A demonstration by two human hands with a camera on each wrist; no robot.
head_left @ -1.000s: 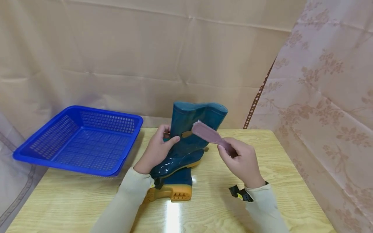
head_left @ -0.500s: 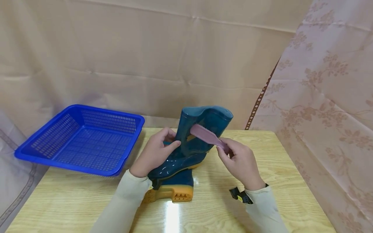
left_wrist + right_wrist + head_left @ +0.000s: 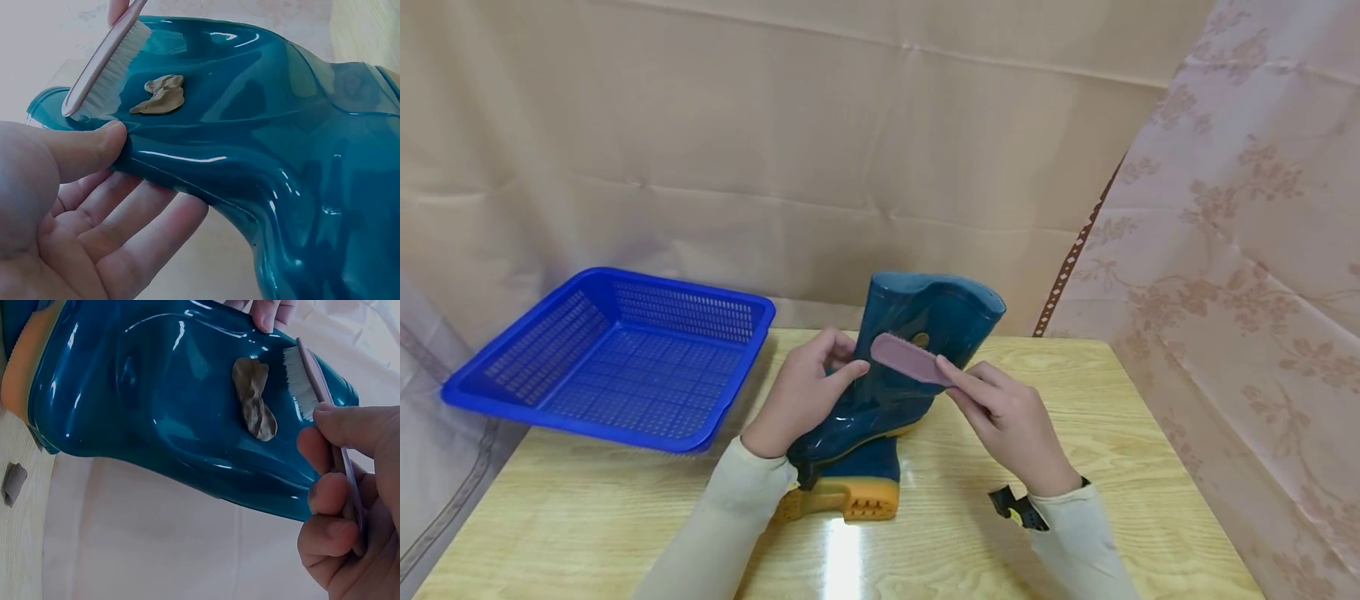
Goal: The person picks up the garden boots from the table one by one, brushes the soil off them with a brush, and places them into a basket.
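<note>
A glossy teal rubber boot (image 3: 887, 312) is held tilted, its shaft leaning up and to the right. My left hand (image 3: 805, 390) grips the shaft's left edge, thumb on the near face and fingers behind. With my right hand (image 3: 1011, 425) I hold a mauve brush (image 3: 906, 358) by its handle, index finger laid along its back. White bristles (image 3: 119, 72) face the shaft, right at its surface toward the cuff. Beside them a greyish-brown, clay-like lump (image 3: 254, 403) sticks to the boot. A second boot (image 3: 872, 497) with an orange sole lies underneath on its side.
To the left stands a blue perforated plastic basket (image 3: 748, 325) on the wood-grain table (image 3: 1060, 379). A small grey-brown piece (image 3: 14, 484) lies on the tabletop near the boot's sole. Beige cloth (image 3: 820, 150) hangs behind, and flowered cloth (image 3: 1262, 275) on the right.
The boot's top has tipped to the right. My right hand has moved the brush down and left across the shaft, and the brown lump now shows above the brush.
</note>
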